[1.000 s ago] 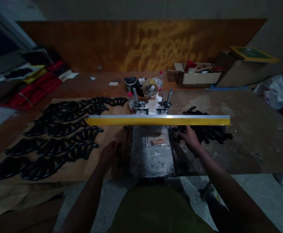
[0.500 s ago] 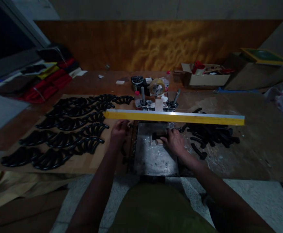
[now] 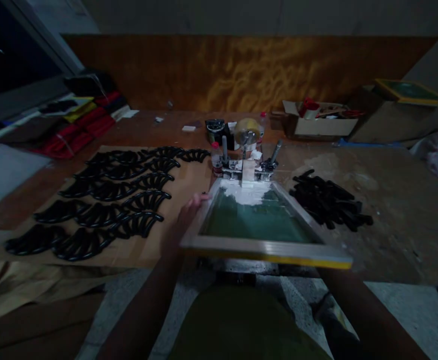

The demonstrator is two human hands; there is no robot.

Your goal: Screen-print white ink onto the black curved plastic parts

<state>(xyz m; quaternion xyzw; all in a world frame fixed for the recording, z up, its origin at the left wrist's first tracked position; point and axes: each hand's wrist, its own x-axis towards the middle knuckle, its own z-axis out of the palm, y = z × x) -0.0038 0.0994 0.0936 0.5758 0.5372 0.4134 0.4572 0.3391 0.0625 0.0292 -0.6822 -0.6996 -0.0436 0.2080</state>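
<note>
A screen-printing frame [image 3: 264, 245] with green mesh now lies tilted low over the work plate, its front edge toward me. White ink [image 3: 247, 194] is smeared across the far end of the mesh. My left hand [image 3: 192, 207] is beside the frame's left rail, fingers drawn together; a small dark bit shows at the fingertips, too blurred to name. The right forearm runs beneath the frame's front right corner, which hides my right hand. Under the frame, a strip of the metal base [image 3: 237, 265] shows. A hinge clamp [image 3: 249, 172] holds the frame's far end.
Rows of glossy black curved handles [image 3: 102, 212] lie on cardboard at the left. A heap of black handles [image 3: 327, 200] is at the right. Behind the clamp stand a red-capped bottle [image 3: 216, 160], an ink tub [image 3: 215, 131] and a tape roll [image 3: 246, 131]. An open carton [image 3: 324, 125] sits farther back.
The raised frame has come down toward me over the plate, covering the black handle there. My right hand has left that handle and gone out of sight; the left remains near the left side.
</note>
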